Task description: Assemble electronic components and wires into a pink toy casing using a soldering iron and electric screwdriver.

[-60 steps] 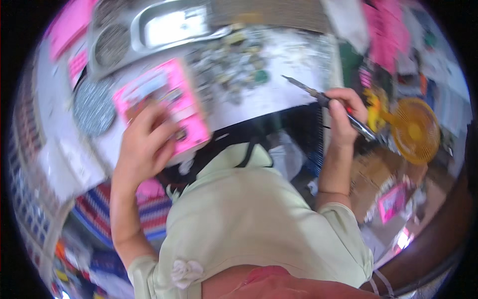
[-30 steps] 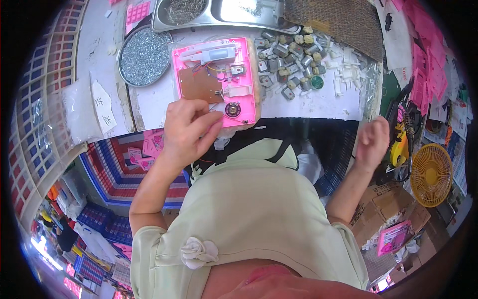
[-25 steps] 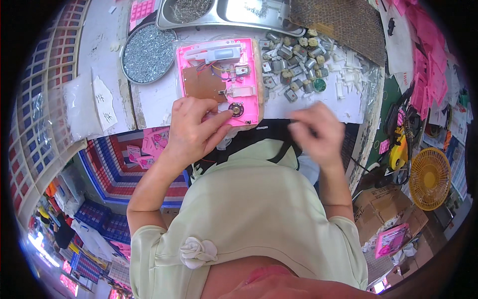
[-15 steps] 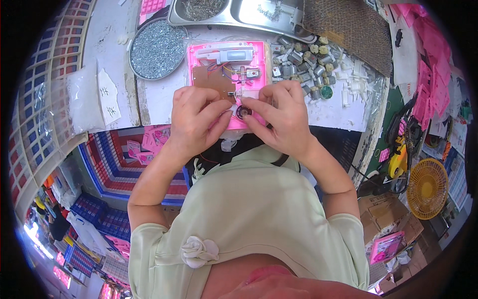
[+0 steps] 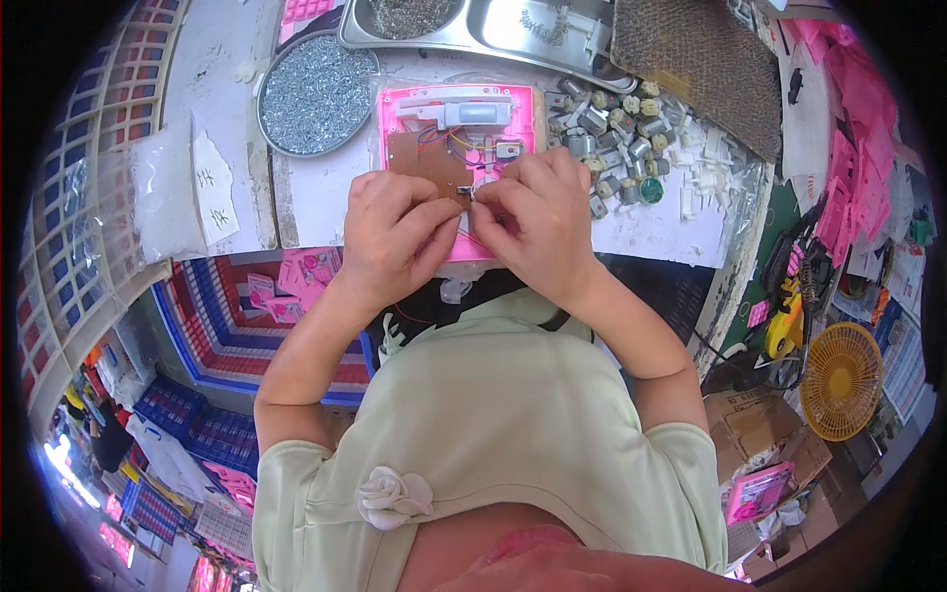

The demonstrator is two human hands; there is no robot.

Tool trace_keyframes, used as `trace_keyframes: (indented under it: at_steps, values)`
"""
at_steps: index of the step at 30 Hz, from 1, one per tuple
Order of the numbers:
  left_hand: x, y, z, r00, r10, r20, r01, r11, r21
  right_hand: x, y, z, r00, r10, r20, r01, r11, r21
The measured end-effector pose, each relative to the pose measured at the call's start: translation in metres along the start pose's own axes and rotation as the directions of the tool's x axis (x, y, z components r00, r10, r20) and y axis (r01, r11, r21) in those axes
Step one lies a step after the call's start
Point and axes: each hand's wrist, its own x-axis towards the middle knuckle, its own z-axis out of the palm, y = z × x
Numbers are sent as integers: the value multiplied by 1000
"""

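A pink plastic housing [image 5: 469, 248] lies open on the white table in front of me. Inside it are a brown circuit board [image 5: 419, 170], a grey-white block [image 5: 475, 113], thin coloured wires [image 5: 459, 150] and a small motor [image 5: 508, 150]. My left hand [image 5: 400, 227] is pinched at the lower right corner of the board, against a small metal part [image 5: 464, 189]. Close beside it, fingertips almost meeting, my right hand [image 5: 541, 225] pinches at the same spot, near a thin wire. What either pinch holds is hidden by the fingers.
A round dish [image 5: 261, 123] of small silvery metal pieces stands left of the housing. Behind is a steel compartment tray [image 5: 472, 41]. Small motors [image 5: 631, 148] and white plastic parts [image 5: 715, 173] lie heaped at right, near a brown woven mat [image 5: 705, 69]. A white lattice basket [image 5: 84, 128] borders the left.
My right hand has shifted a little left and its fingers have drawn closer together. It now covers the round dark part that showed before. My left hand has hardly moved.
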Motion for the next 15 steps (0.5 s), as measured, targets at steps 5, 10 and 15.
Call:
trace_keyframes:
  at_steps: [5,10,15]
  values:
    - [0,1,3,1000,1,-17,0,1000,6,-8,11,5,995,-89,-53,90,996,22]
    - [1,0,2,1000,8,-13,-8,999,34,-14,15,0,996,-87,7,87,996,35]
    - [-1,-2,2,999,34,21,-35,998,44,-12,0,-12,987,-131,89,138,988,-75]
